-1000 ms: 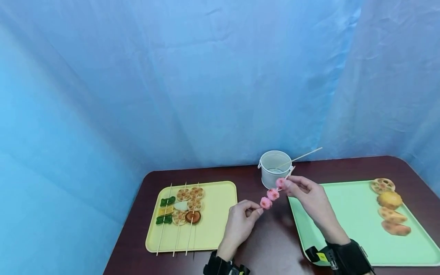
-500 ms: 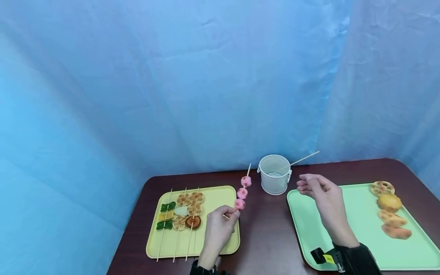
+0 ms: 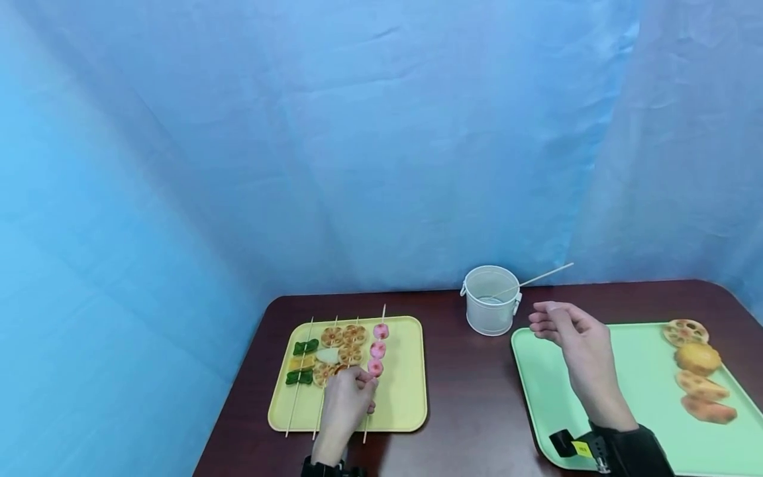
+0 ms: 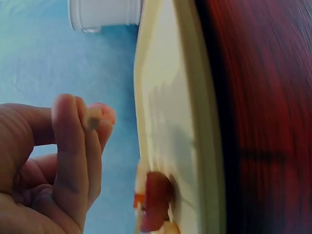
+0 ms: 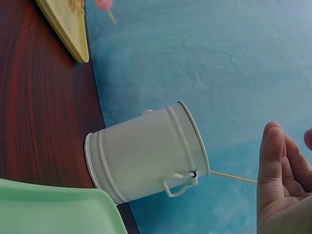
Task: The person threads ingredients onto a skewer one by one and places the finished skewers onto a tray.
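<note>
My left hand (image 3: 347,403) pinches a skewer threaded with three pink balls (image 3: 378,350) just below the lowest ball, over the yellow tray (image 3: 402,397). In the left wrist view the stick's blunt end (image 4: 92,119) shows between the fingers, above the tray's surface. Left of it on that tray lie several skewers: one with green pieces (image 3: 306,346) around a yellow one, others with lotus root slices (image 3: 332,336), a white piece (image 3: 327,356) and a mushroom mostly hidden behind the hand. My right hand (image 3: 581,351) holds nothing and hovers over the green tray's near-left part, fingers loosely bent.
A small white bucket (image 3: 490,311) with one bare stick (image 3: 545,273) leaning in it stands at the back. Along the right of the green tray (image 3: 632,397) lie a lotus root slice (image 3: 685,332), a yellow round piece (image 3: 697,358) and two tan pieces (image 3: 706,408). A blue curtain (image 3: 417,146) hangs behind.
The right hand has let go of the pink skewer and drawn back to the right. The left hand has carried the skewer left, from near the bucket to over the yellow tray.
</note>
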The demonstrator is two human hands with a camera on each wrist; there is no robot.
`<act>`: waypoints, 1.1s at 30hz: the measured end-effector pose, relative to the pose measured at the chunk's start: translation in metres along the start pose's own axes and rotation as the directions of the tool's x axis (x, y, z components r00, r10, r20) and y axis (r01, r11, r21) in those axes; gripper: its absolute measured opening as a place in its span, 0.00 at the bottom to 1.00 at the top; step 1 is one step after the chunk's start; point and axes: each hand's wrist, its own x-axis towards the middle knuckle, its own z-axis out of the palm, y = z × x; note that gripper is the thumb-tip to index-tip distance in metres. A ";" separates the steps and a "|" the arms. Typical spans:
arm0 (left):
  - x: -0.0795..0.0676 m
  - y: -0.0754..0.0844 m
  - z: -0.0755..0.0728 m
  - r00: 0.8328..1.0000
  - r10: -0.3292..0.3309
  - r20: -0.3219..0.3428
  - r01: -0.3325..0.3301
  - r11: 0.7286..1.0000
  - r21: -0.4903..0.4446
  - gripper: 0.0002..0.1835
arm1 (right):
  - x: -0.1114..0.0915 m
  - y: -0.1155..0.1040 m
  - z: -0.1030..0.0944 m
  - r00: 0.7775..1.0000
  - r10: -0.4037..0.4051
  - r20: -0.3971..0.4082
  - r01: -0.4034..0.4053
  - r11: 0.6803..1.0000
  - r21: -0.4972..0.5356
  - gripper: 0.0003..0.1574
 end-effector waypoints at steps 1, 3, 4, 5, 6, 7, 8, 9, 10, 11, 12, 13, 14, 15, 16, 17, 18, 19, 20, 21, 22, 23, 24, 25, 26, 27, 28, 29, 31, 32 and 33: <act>0.001 -0.002 0.000 1.000 -0.002 -0.003 0.002 1.000 0.021 0.04 | 0.000 0.000 0.000 1.000 -0.001 0.003 0.001 1.000 -0.001 0.23; 0.003 -0.004 0.000 1.000 0.000 -0.003 0.001 0.999 0.052 0.04 | 0.000 0.000 0.000 1.000 -0.001 0.005 0.001 1.000 0.001 0.24; 0.004 -0.005 0.000 1.000 0.003 -0.002 -0.003 0.998 0.067 0.04 | 0.000 0.001 0.000 1.000 -0.002 0.006 0.002 1.000 0.001 0.23; 0.005 -0.006 0.000 1.000 0.012 -0.003 -0.012 0.996 0.085 0.04 | 0.000 0.001 -0.001 1.000 -0.003 0.007 0.003 1.000 0.003 0.23; 0.006 -0.007 0.001 1.000 0.025 -0.007 -0.024 0.993 0.111 0.05 | 0.000 0.002 -0.001 1.000 -0.003 0.009 0.003 1.000 0.009 0.23; 0.007 -0.008 0.001 0.999 0.039 -0.013 -0.037 0.990 0.133 0.06 | 0.000 0.002 -0.001 1.000 -0.002 0.010 0.002 1.000 0.015 0.23; 0.008 -0.008 0.002 0.998 0.061 -0.027 -0.055 0.985 0.166 0.07 | 0.000 0.002 -0.001 1.000 -0.001 0.010 0.000 1.000 0.020 0.23; 0.009 -0.009 0.003 0.996 0.082 -0.043 -0.072 0.977 0.199 0.08 | 0.000 0.002 -0.001 1.000 0.003 0.012 -0.003 1.000 0.023 0.23; 0.010 -0.010 0.003 0.993 0.102 -0.057 -0.087 0.969 0.230 0.10 | 0.000 0.003 -0.001 1.000 0.006 0.013 -0.006 1.000 0.024 0.22; 0.011 -0.010 0.004 0.990 0.121 -0.070 -0.099 0.961 0.257 0.12 | 0.000 0.003 -0.001 1.000 0.008 0.016 -0.008 1.000 0.021 0.23; 0.012 -0.010 0.005 0.987 0.136 -0.083 -0.108 0.954 0.280 0.13 | -0.001 0.002 -0.001 1.000 0.009 0.019 -0.009 1.000 0.019 0.23; 0.013 -0.011 0.005 0.985 0.147 -0.092 -0.114 0.948 0.297 0.15 | -0.001 0.002 -0.001 1.000 0.009 0.023 -0.010 1.000 0.014 0.23; 0.014 -0.012 0.006 0.983 0.157 -0.097 -0.119 0.942 0.315 0.16 | -0.001 0.002 -0.002 1.000 0.010 0.026 -0.010 1.000 0.004 0.23; 0.014 -0.012 0.007 0.982 0.163 -0.096 -0.124 0.939 0.320 0.17 | -0.002 0.002 -0.002 1.000 0.012 0.027 -0.011 1.000 -0.008 0.24; 0.015 -0.012 0.007 0.981 0.167 -0.095 -0.128 0.937 0.325 0.18 | -0.002 0.001 -0.002 1.000 0.013 0.026 -0.013 1.000 -0.017 0.24; 0.015 -0.013 0.008 0.981 0.170 -0.095 -0.130 0.935 0.329 0.18 | -0.003 0.001 -0.002 1.000 0.015 0.024 -0.015 1.000 -0.023 0.24; 0.015 -0.013 0.009 0.981 0.171 -0.094 -0.131 0.934 0.331 0.18 | -0.003 0.001 -0.002 1.000 0.017 0.023 -0.016 0.999 -0.031 0.24; 0.016 -0.014 0.010 0.981 0.169 -0.091 -0.131 0.935 0.329 0.17 | -0.003 0.001 -0.002 1.000 0.020 0.024 -0.019 0.999 -0.040 0.24; 0.016 -0.014 0.010 0.983 0.164 -0.087 -0.128 0.938 0.321 0.17 | -0.003 0.001 -0.002 0.999 0.021 0.025 -0.020 0.999 -0.048 0.24; 0.016 -0.014 0.011 0.984 0.159 -0.086 -0.124 0.941 0.314 0.16 | -0.003 0.001 -0.002 0.999 0.023 0.026 -0.021 0.998 -0.056 0.24; 0.016 -0.014 0.011 0.985 0.150 -0.085 -0.117 0.944 0.310 0.16 | -0.003 0.001 -0.002 0.999 0.024 0.027 -0.022 0.998 -0.062 0.24; 0.016 -0.014 0.011 0.987 0.139 -0.083 -0.108 0.947 0.303 0.15 | -0.003 0.001 -0.002 0.999 0.025 0.029 -0.023 0.997 -0.071 0.24; 0.015 -0.014 0.011 0.987 0.134 -0.083 -0.103 0.947 0.303 0.15 | -0.003 0.001 -0.002 0.999 0.025 0.032 -0.023 0.997 -0.076 0.25; 0.015 -0.013 0.011 0.988 0.129 -0.082 -0.098 0.947 0.307 0.15 | -0.002 0.002 -0.002 0.999 0.026 0.034 -0.024 0.996 -0.082 0.25; 0.014 -0.013 0.010 0.989 0.126 -0.081 -0.095 0.946 0.310 0.16 | -0.002 0.002 -0.002 0.999 0.027 0.034 -0.024 0.996 -0.084 0.25; 0.014 -0.012 0.009 0.988 0.127 -0.083 -0.095 0.943 0.318 0.18 | -0.002 0.002 -0.001 0.999 0.028 0.035 -0.025 0.996 -0.090 0.25; 0.013 -0.011 0.007 0.988 0.126 -0.088 -0.091 0.941 0.327 0.19 | -0.002 0.002 -0.001 0.999 0.029 0.036 -0.026 0.995 -0.092 0.25; 0.011 -0.009 0.005 0.987 0.128 -0.097 -0.089 0.939 0.333 0.21 | -0.002 0.002 0.000 0.999 0.029 0.037 -0.025 0.995 -0.098 0.25; 0.009 -0.005 0.001 0.985 0.129 -0.114 -0.083 0.936 0.343 0.21 | -0.001 0.002 0.001 0.999 0.029 0.043 -0.024 0.994 -0.110 0.25; 0.008 -0.002 -0.001 0.983 0.131 -0.126 -0.081 0.936 0.343 0.19 | -0.001 0.002 0.001 0.999 0.030 0.046 -0.024 0.993 -0.117 0.25; 0.007 0.002 -0.003 0.981 0.131 -0.141 -0.075 0.936 0.344 0.17 | -0.001 0.002 0.002 0.998 0.029 0.049 -0.023 0.992 -0.128 0.26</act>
